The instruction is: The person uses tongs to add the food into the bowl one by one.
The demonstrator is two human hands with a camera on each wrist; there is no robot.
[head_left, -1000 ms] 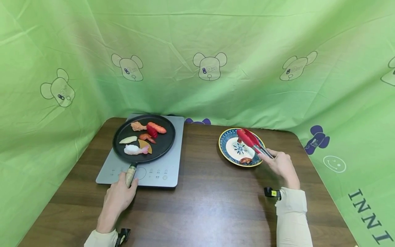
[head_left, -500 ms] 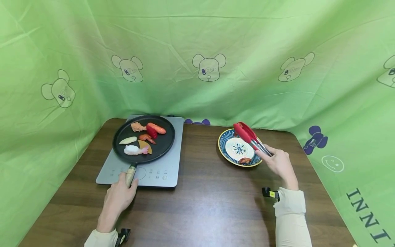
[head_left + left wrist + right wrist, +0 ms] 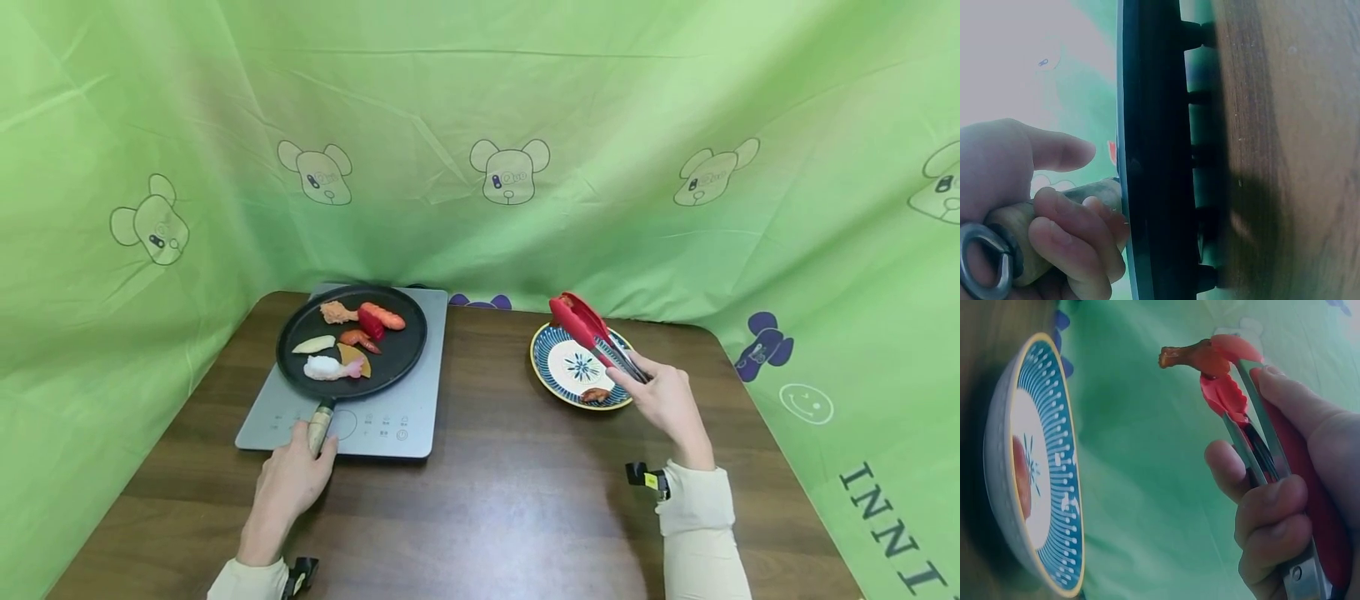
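Observation:
My left hand (image 3: pixel 288 479) grips the pale handle (image 3: pixel 320 423) of a black frying pan (image 3: pixel 401 350). In the left wrist view, fingers curl round that handle (image 3: pixel 1035 244), which ends in a metal ring (image 3: pixel 988 290). My right hand (image 3: pixel 663 404) holds red-tipped metal tongs (image 3: pixel 581 323), raised over a blue-patterned plate (image 3: pixel 558 362). In the right wrist view, the tongs' red heads (image 3: pixel 1225 397) pinch a brown toy drumstick (image 3: pixel 1200 359) clear of the plate. A reddish-brown food piece (image 3: pixel 596 395) lies on the plate's near side.
The pan sits on a grey induction cooktop (image 3: pixel 420 417). It bears a fried drumstick (image 3: pixel 337 312), a sausage (image 3: pixel 386 316), a shrimp piece (image 3: pixel 326 367) and several other toy foods. Wooden table (image 3: pixel 487 483) spans between cooktop and plate. Green cloth (image 3: pixel 510 250) hangs behind and at the sides.
My right hand has lifted the tongs with the drumstick from the plate, moving left and up toward the plate's far rim. The left hand keeps its grip on the pan handle.

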